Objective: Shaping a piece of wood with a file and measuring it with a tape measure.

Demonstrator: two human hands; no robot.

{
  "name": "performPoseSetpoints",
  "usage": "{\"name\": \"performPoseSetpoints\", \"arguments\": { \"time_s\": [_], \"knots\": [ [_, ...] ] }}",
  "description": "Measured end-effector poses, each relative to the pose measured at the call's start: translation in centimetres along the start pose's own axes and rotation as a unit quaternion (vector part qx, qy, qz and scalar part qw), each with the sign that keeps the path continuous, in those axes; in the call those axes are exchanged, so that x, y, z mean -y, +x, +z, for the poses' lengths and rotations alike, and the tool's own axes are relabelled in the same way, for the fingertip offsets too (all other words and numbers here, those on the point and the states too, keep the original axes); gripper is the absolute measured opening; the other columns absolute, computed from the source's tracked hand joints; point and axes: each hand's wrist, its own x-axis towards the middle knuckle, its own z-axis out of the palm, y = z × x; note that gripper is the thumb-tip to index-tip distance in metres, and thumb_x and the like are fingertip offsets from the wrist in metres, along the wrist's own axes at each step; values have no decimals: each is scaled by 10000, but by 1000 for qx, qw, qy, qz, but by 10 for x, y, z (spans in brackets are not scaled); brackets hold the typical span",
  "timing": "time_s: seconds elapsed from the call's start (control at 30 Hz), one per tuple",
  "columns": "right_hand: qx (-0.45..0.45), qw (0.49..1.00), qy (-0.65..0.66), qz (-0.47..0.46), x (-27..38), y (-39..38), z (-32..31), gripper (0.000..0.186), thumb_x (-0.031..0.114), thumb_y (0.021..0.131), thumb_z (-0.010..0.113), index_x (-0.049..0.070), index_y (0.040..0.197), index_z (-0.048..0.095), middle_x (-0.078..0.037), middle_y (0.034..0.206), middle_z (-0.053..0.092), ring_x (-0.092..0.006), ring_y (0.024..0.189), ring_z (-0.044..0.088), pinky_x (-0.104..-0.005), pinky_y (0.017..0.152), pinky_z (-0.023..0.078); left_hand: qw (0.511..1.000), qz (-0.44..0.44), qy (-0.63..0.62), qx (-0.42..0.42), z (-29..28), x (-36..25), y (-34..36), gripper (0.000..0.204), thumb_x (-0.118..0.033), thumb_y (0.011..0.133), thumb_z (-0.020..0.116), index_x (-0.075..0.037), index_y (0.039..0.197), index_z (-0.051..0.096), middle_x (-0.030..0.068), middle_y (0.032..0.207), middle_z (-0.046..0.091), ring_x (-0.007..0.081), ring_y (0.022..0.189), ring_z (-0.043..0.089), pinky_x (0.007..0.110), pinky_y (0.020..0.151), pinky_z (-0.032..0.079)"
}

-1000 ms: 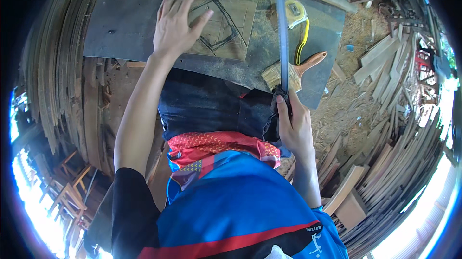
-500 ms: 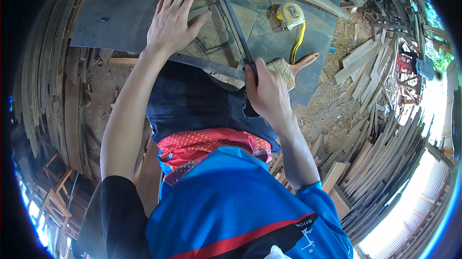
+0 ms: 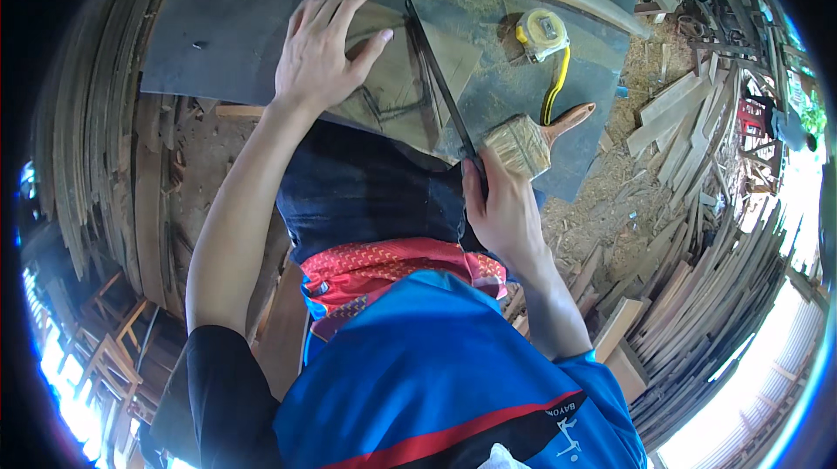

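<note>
Bar [image 3: 439, 77], likely stiff, light, slants over board [image 3: 397, 77] at near edge of counter [image 3: 235, 42]; right hand [image 3: 510, 212] curled round near end, where we'd grip; left hand [image 3: 316, 59] on board, fingers slightly spread.

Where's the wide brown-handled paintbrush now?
Right of centre in the head view, the wide brown-handled paintbrush lies just beyond the right hand, below the yellow tape measure.

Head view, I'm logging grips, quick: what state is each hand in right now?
Left hand: open, palm down over the wooden board.
Right hand: closed, holding a long dark tool by its near end.
</note>
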Motion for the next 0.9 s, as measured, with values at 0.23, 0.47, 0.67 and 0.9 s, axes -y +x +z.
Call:
{"name": "performPoseSetpoints", "arguments": {
  "time_s": [0.23, 0.47, 0.67, 0.9],
  "knots": [
    [-34, 998, 60, 8, 3, -7, 5, 190, 175, 1018, 620, 23, 951, 530, -223, 653, 617, -449, 616, 643, -536, 574, 500, 979, 87, 21, 182, -15, 18, 21, 1303, -880, 546, 778, -92, 1538, 472, 108, 1566, 483, 295, 1481, 412, 542, 1297, 229],
    [-7, 1000, -14, 7, 6, -5, 5, 205, 185, 1024, 602, 37, 913, 513, -219, 603, 598, -447, 561, 631, -550, 535, 502, 944, 90, 80, 306, -45, 8, 45, 1310, -784, 526, 868, 22, 1469, 449, 168, 1446, 543, 319, 1422, 463, 532, 1282, 239],
    [-40, 999, -2, 5, 9, -1, -9, 202, 188, 1024, 601, 32, 924, 522, -220, 614, 611, -438, 571, 643, -547, 530, 506, 919, 59, 26, 390, -56, -15, 59, 1182, -578, 535, 974, -6, 1406, 415, 178, 1404, 545, 349, 1339, 513, 497, 1241, 288],
    [-66, 976, 189, 83, -2, 0, -14, 248, 172, 1034, 599, -24, 889, 551, -276, 724, 609, -485, 730, 646, -496, 634, 470, 949, -124, 101, 273, -58, 17, 30, 1117, -773, 842, 677, 27, 1571, 399, 201, 1597, 439, 371, 1480, 390, 466, 1265, 286]
  ]
}}
